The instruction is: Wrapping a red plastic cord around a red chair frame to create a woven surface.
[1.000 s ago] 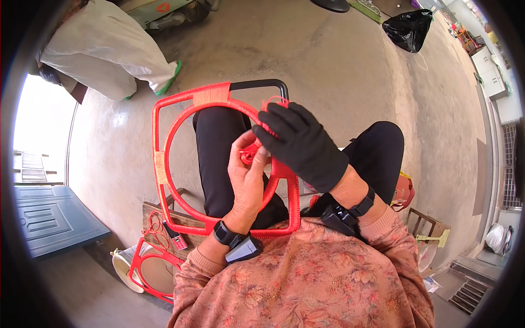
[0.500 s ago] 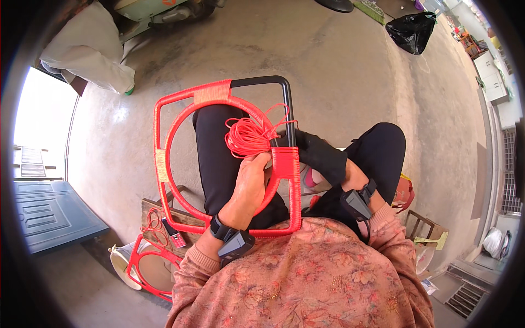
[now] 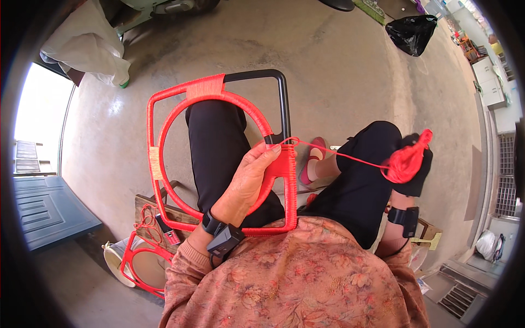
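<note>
A square frame (image 3: 151, 126) with a ring inside it rests over my lap, mostly wrapped in red cord. Bare black tube shows at its top right corner. My left hand (image 3: 252, 172) pinches the frame's right side, thumb on the wrapping where the ring joins it. Out to the right, my right hand (image 3: 418, 177), in a black glove, is closed on a bundle of red cord (image 3: 404, 164). A single taut strand runs from that bundle back to a small loop beside my left thumb.
At lower left, a second red frame (image 3: 127, 257) leans by a pale bucket (image 3: 112, 257), near a wooden bench (image 3: 145, 203) with loose red cord and a small red-and-black device (image 3: 168, 229). A black plastic bag (image 3: 413, 34) lies at far right. A blue door panel (image 3: 52, 210) stands left.
My right hand has swung from behind the frame out to the right, carrying the cord bundle and drawing the strand straight. My left hand stays on the frame, which has shifted slightly left.
</note>
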Motion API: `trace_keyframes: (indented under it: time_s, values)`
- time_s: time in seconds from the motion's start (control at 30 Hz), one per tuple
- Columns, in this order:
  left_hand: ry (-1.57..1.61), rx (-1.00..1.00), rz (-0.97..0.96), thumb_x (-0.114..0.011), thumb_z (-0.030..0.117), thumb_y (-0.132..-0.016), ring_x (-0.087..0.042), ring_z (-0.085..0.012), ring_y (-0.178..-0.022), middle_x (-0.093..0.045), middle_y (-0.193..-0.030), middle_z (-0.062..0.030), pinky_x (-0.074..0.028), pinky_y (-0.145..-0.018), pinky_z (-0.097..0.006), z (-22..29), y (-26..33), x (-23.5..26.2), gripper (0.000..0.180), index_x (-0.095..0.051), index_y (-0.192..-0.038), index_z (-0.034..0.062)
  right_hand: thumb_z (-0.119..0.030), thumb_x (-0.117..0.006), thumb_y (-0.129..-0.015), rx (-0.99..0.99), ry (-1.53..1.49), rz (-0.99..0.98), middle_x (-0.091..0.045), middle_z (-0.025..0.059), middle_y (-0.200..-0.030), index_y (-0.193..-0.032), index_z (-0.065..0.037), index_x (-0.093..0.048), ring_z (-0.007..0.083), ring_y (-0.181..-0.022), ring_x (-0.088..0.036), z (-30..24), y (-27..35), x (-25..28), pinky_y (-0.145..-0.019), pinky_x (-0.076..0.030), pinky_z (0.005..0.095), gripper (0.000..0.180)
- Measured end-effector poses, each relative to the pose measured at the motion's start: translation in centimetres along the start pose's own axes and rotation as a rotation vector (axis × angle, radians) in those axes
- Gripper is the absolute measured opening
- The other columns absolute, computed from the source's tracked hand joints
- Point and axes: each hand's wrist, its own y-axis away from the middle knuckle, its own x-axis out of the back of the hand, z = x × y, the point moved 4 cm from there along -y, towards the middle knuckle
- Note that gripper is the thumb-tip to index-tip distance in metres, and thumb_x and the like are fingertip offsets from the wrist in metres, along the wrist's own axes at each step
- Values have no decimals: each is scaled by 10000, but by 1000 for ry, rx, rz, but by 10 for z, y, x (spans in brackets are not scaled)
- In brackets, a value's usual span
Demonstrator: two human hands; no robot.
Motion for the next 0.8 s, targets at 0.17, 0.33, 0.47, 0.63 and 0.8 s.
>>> trace_keyframes:
  time_s: [0.17, 0.33, 0.47, 0.63, 0.8]
  values:
    - [2, 6, 2, -536, 186, -961, -649, -150, -892, -680, -992, -96, -505, -836, -283, 0, 1, 0, 259, -610, -1113, -10, -283, -531, -940, -108, 70, 259, -584, 95, -1028, -1146, -8, -549, 163, -862, -580, 10, 22, 10, -806, -480, 278, 344]
    - [-5, -12, -17, -537, 177, -961, -648, -135, -876, -681, -990, -86, -506, -820, -268, -1, 5, 2, 251, -612, -1115, -6, -140, -600, -890, -124, 743, -294, -623, 35, -845, -1074, -6, -599, 110, -735, -584, 79, 12, -138, -641, -477, 242, 228]
    - [15, 5, -18, -533, 149, -963, -647, -128, -885, -677, -1001, -88, -519, -813, -258, -2, 3, 0, 222, -621, -1092, -9, -216, -567, -919, -546, 687, -377, -650, 67, -917, -1181, 8, -562, 117, -807, -609, 127, 16, -167, -715, -491, 272, 345]
    - [-13, 15, 37, -545, 164, -958, -646, -117, -869, -684, -965, -73, -506, -808, -249, -3, 4, 1, 231, -625, -1092, -6, -224, -656, -872, -703, 935, -381, -636, 46, -791, -1032, 6, -632, 106, -674, -596, 126, 23, -150, -634, -474, 255, 281]
    - [-39, -30, 15, -562, 174, -952, -650, -131, -862, -681, -955, -76, -514, -801, -268, -3, 2, -1, 233, -622, -1088, -4, -184, -627, -878, -448, 612, -240, -610, 51, -731, -993, 15, -632, 109, -648, -573, 122, 13, -133, -605, -458, 257, 230]
